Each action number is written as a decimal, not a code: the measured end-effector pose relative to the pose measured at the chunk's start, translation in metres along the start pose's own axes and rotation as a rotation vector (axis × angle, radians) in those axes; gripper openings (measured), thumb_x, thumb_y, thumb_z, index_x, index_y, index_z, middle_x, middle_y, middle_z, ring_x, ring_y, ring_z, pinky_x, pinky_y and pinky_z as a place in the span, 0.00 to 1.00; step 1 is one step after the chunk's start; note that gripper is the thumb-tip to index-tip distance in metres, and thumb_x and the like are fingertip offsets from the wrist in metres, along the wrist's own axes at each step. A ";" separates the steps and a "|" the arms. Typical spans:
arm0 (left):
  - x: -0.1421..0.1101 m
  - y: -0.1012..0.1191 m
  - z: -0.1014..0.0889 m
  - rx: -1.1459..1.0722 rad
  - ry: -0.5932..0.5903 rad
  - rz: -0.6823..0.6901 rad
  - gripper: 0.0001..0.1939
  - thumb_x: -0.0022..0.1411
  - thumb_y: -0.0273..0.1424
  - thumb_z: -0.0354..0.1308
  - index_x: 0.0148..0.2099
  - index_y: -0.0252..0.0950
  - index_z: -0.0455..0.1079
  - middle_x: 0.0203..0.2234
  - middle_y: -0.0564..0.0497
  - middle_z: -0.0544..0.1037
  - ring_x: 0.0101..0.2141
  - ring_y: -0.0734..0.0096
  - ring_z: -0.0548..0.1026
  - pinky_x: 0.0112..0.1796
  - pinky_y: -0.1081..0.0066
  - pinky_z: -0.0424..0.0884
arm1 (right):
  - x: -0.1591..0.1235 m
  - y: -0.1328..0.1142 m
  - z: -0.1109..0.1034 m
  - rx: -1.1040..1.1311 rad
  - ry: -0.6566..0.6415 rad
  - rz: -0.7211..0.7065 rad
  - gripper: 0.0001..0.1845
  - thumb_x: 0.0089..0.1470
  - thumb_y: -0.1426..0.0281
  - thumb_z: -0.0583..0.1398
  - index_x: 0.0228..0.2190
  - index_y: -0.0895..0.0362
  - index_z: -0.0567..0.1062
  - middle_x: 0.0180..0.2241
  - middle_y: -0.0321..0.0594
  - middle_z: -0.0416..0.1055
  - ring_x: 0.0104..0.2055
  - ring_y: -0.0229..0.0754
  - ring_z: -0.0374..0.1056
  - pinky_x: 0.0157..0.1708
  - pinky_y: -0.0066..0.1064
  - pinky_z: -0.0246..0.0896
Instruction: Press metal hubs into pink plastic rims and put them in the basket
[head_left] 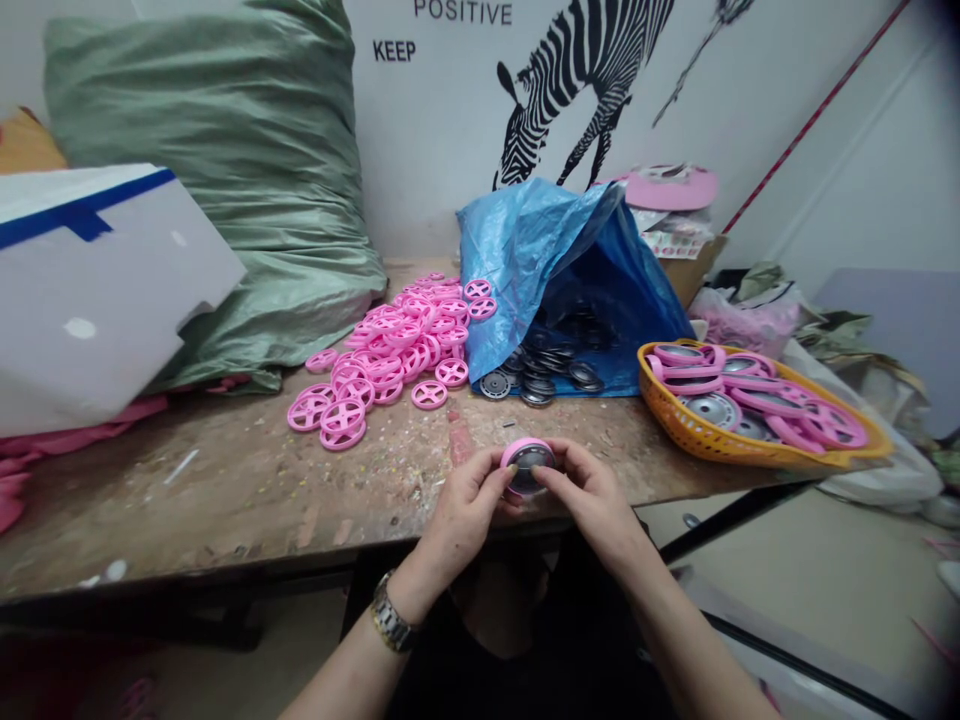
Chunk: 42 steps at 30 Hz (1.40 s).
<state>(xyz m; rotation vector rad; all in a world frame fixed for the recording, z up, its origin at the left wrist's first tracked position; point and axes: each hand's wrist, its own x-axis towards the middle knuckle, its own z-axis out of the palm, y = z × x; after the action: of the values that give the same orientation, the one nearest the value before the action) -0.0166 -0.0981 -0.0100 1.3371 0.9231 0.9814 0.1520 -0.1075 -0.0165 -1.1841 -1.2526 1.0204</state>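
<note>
Between both hands I hold a small toy wheel (529,462), a pink rim around a dark grey disc, above the table's front edge. My left hand (472,497) grips its left side, thumb on the disc. My right hand (589,490) grips the right side, its thumb also pressed on the disc. Behind them lies a heap of pink spoked wheel rims (397,340). Dark grey hubcap discs (544,370) spill from the mouth of a blue plastic bag (517,240).
An orange basket (675,430) at the right holds pink rims and grey discs. A large green sack (225,150) and a white board (97,310) stand at the left. The worn wooden table (247,500) ends just in front of my body. Bags and cloth lie beyond the basket.
</note>
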 end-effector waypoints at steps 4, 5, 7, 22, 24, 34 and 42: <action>-0.003 0.003 -0.003 0.056 -0.103 0.002 0.15 0.68 0.38 0.53 0.52 0.38 0.72 0.40 0.48 0.77 0.32 0.69 0.78 0.35 0.69 0.78 | -0.004 -0.003 -0.004 0.097 -0.061 0.071 0.13 0.47 0.62 0.66 0.35 0.55 0.77 0.33 0.37 0.77 0.36 0.42 0.71 0.39 0.32 0.66; -0.004 0.005 -0.003 0.077 -0.129 0.012 0.15 0.68 0.38 0.53 0.53 0.39 0.71 0.41 0.48 0.76 0.33 0.69 0.77 0.35 0.69 0.77 | -0.006 -0.004 -0.004 0.106 -0.068 0.076 0.13 0.46 0.62 0.67 0.34 0.55 0.77 0.32 0.36 0.77 0.35 0.41 0.71 0.38 0.31 0.65; -0.005 0.009 -0.004 0.141 -0.159 0.044 0.15 0.68 0.39 0.53 0.52 0.38 0.71 0.41 0.48 0.76 0.33 0.69 0.77 0.34 0.71 0.76 | -0.010 -0.007 -0.004 0.101 -0.076 0.076 0.11 0.47 0.63 0.67 0.32 0.55 0.76 0.30 0.35 0.75 0.34 0.40 0.70 0.36 0.30 0.64; -0.012 0.007 0.010 0.354 -0.028 0.150 0.15 0.70 0.39 0.49 0.44 0.36 0.72 0.32 0.50 0.75 0.32 0.69 0.74 0.30 0.73 0.71 | -0.022 -0.013 0.002 0.155 -0.045 0.092 0.13 0.45 0.61 0.68 0.28 0.56 0.74 0.25 0.33 0.71 0.29 0.38 0.66 0.32 0.29 0.61; -0.011 0.012 0.008 0.354 -0.116 0.115 0.13 0.69 0.36 0.52 0.51 0.39 0.70 0.37 0.50 0.75 0.33 0.69 0.75 0.31 0.73 0.73 | -0.018 -0.013 -0.001 0.187 -0.043 0.126 0.16 0.44 0.58 0.69 0.29 0.56 0.74 0.26 0.34 0.73 0.29 0.39 0.67 0.32 0.30 0.63; -0.013 0.006 0.008 0.161 -0.107 0.052 0.21 0.64 0.29 0.54 0.59 0.39 0.64 0.32 0.52 0.75 0.24 0.73 0.75 0.26 0.72 0.76 | -0.024 -0.011 0.003 0.105 -0.045 0.012 0.11 0.52 0.66 0.63 0.39 0.54 0.74 0.34 0.35 0.75 0.38 0.41 0.70 0.40 0.31 0.64; -0.009 0.003 0.013 0.198 -0.058 0.069 0.21 0.64 0.30 0.53 0.59 0.38 0.64 0.28 0.54 0.74 0.22 0.74 0.74 0.24 0.73 0.75 | -0.023 -0.009 0.001 0.073 -0.017 -0.037 0.08 0.53 0.70 0.61 0.38 0.54 0.73 0.34 0.34 0.74 0.37 0.39 0.70 0.40 0.30 0.63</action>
<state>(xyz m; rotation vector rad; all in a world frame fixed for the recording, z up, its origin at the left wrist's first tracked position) -0.0076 -0.1106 -0.0068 1.5653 0.9544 0.9163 0.1491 -0.1311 -0.0104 -1.0946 -1.2362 1.0424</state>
